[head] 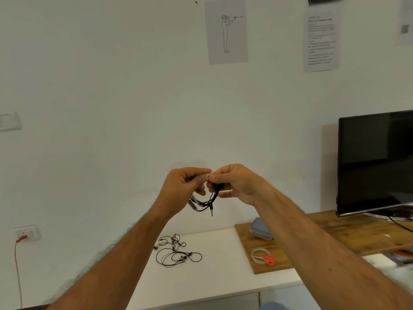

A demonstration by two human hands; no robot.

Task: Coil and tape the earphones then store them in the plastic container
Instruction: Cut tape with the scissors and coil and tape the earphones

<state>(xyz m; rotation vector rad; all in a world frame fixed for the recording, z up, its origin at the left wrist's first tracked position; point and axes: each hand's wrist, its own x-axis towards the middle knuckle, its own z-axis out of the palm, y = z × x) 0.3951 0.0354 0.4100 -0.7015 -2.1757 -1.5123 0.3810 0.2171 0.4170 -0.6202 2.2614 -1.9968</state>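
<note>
Two bare forearms nearest the lens, rising from the lower corners and meeting mid-frame in front of the wall. Left hand (pixel 183 186) and right hand (pixel 234 184) raised above the table, fingertips touching, both pinching one coiled black earphone set (pixel 206 201); loops and jack plug hanging below the fingers, a small pale strip, perhaps tape, just visible between the thumbs. One loose tangle of black earphones (pixel 177 253) lying on the white tabletop (pixel 223 265) beneath the hands; number of sets in the tangle not countable. One wooden board (pixel 250 247) to the right of the tangle, bearing one plastic container (pixel 260 229) with a blue-grey lid in place, one roll of clear tape (pixel 259 253) and one pair of red-handled scissors (pixel 268 260) lying across the roll. One dark monitor (pixel 375 162) at the far right, on a brown wooden desk. Pale wall (pixel 111 86) behind, carrying one sheet with a line drawing of a standing figure blowing a horn (pixel 226 32), one sheet of printed text (pixel 321 41) too blurred to read, one sheet with a QR-like square at the right edge. One wall socket (pixel 25 233) at lower left with a red cable plugged in and hanging down; one switch plate above it.
</note>
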